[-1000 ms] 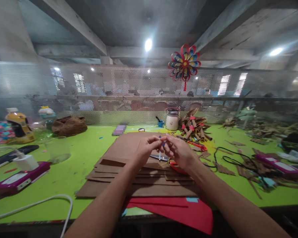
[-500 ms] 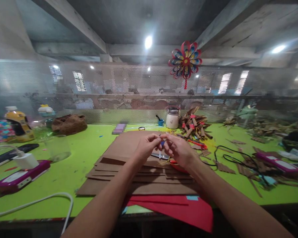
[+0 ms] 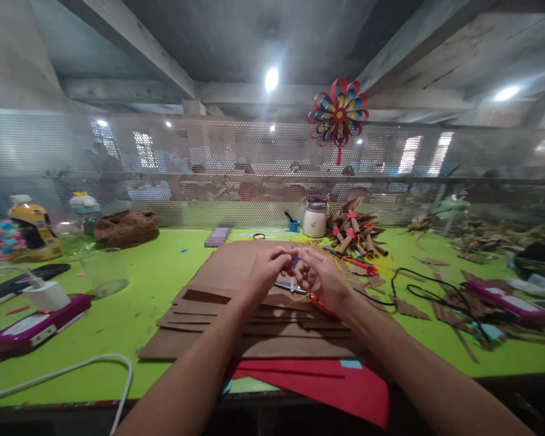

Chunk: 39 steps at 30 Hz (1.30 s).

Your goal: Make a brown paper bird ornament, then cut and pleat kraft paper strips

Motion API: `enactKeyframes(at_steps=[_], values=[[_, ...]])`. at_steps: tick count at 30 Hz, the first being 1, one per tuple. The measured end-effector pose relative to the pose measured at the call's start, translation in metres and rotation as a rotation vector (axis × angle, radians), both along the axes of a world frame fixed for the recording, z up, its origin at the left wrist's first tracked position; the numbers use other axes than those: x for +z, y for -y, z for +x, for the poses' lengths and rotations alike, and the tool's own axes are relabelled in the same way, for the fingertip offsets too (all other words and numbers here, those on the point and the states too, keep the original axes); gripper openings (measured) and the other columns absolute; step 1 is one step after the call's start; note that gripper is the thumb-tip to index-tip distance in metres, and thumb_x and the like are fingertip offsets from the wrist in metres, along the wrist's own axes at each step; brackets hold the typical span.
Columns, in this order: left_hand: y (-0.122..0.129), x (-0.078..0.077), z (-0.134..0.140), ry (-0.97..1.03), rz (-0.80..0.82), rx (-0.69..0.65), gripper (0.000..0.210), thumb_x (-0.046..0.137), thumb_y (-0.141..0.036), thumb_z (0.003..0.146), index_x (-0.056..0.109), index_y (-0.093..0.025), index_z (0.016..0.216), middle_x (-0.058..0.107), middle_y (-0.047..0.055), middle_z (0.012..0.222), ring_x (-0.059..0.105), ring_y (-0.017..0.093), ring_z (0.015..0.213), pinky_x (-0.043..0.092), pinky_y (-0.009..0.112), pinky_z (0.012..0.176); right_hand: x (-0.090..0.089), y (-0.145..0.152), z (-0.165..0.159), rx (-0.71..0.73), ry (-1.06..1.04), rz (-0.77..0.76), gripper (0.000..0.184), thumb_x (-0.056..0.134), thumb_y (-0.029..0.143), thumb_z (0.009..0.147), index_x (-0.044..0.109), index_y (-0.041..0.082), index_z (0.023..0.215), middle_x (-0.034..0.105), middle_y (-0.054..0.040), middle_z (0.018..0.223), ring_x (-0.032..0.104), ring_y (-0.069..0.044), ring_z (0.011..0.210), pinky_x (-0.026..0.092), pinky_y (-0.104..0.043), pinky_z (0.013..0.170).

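My left hand (image 3: 269,270) and my right hand (image 3: 323,277) meet over a stack of brown cardboard sheets (image 3: 227,266). Both have their fingers pinched around a small dark-blue piece (image 3: 295,261), perhaps folded paper; the fingers hide most of it. Just below the fingertips a pair of scissors lies on the cardboard, its metal blades (image 3: 287,286) pointing left and its orange-red handle (image 3: 322,305) partly under my right hand. A bit of yellow thread shows by the blades. Red paper (image 3: 345,387) sticks out from beneath the stack at the table edge.
Purple power strips (image 3: 40,327) sit at both sides, with a white cable (image 3: 95,358) on the left. A clear cup (image 3: 104,272) stands left. Behind are a white jar (image 3: 315,218), a blue pot (image 3: 293,225) and a pile of cardboard rolls (image 3: 356,230). A black cord (image 3: 413,284) curls right.
My fingers have shifted slightly around the blue piece, and less of it shows between them. My right hand has moved a little left and turned. The things on the table stay put.
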<state>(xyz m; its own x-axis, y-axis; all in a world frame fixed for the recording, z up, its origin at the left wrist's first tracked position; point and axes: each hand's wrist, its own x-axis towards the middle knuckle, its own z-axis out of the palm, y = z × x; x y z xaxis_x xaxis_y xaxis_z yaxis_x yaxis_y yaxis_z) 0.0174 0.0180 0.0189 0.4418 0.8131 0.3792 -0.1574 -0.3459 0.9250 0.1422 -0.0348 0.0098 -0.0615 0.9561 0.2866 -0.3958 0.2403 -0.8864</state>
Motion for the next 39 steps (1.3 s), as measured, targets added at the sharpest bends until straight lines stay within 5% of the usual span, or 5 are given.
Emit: enactKeyframes(at_steps=[9,26,39], values=[[0.003,0.002,-0.003,0.028,0.01,-0.1,0.033,0.059,-0.032,0.07,0.068,-0.008,0.091,0.058,0.002,0.057,0.05,0.011,0.055,0.036,0.024,0.054,0.005,0.002,0.003,-0.001,-0.004,0.022,0.033,0.06,0.044,0.077,0.065,0.015,0.094,0.051,0.0028,0.05,0.038,-0.006,0.042,0.026,-0.017,0.039],[-0.002,-0.005,-0.003,0.024,-0.121,-0.074,0.019,0.058,-0.032,0.071,0.059,-0.013,0.07,0.053,-0.002,0.046,0.045,0.007,0.041,0.029,0.02,0.044,-0.006,-0.005,0.001,0.006,0.007,-0.004,0.035,0.059,0.045,0.078,0.063,0.016,0.097,0.05,0.0047,0.047,0.033,-0.004,0.036,0.019,-0.017,0.037],[0.001,0.0,-0.004,0.013,-0.137,-0.017,0.012,0.052,-0.023,0.066,0.057,-0.014,0.06,0.053,-0.002,0.043,0.046,0.008,0.04,0.032,0.021,0.045,-0.005,-0.003,-0.001,0.007,0.03,0.029,0.034,0.059,0.045,0.078,0.062,0.016,0.096,0.053,0.0024,0.051,0.039,-0.006,0.042,0.026,-0.016,0.038]])
